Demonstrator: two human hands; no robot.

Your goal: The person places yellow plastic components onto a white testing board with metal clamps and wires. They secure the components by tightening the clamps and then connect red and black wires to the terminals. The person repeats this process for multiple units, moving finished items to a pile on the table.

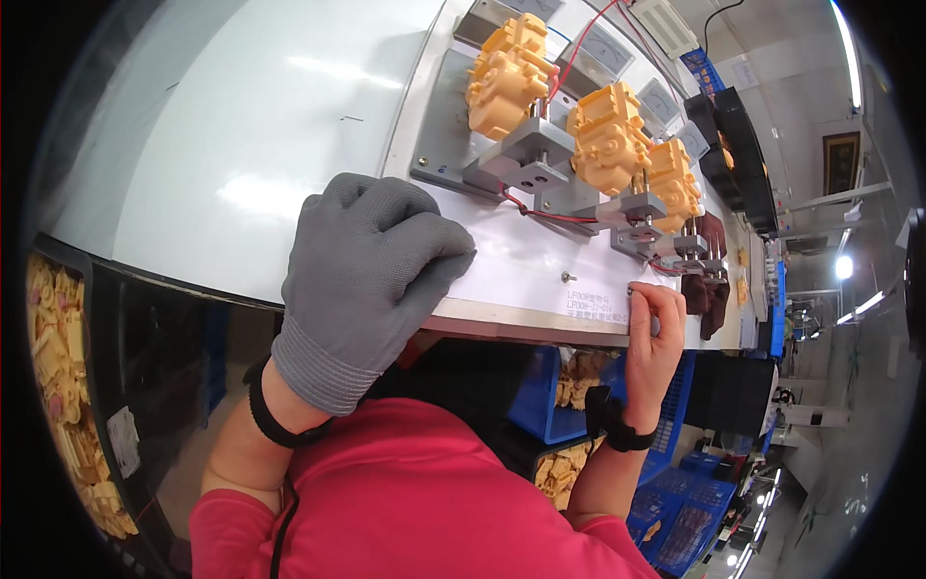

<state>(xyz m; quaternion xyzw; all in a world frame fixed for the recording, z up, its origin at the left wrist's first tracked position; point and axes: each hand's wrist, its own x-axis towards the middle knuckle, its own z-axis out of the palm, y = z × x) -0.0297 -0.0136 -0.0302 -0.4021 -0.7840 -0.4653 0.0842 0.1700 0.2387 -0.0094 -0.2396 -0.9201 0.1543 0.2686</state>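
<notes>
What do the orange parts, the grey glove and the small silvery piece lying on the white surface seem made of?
Orange parts: probably moulded plastic, satin, from uniform colour and soft highlights.
Grey glove: apparently knitted fabric, matte, with ribbed cuff; finger coating possible.
Small silvery piece: likely metal, judging by its sheen, but too small to be sure.

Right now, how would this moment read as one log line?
left hand: gloved, curled | right hand: bare, pinching small metal piece | nearby: orange parts on gray fixtures
</notes>
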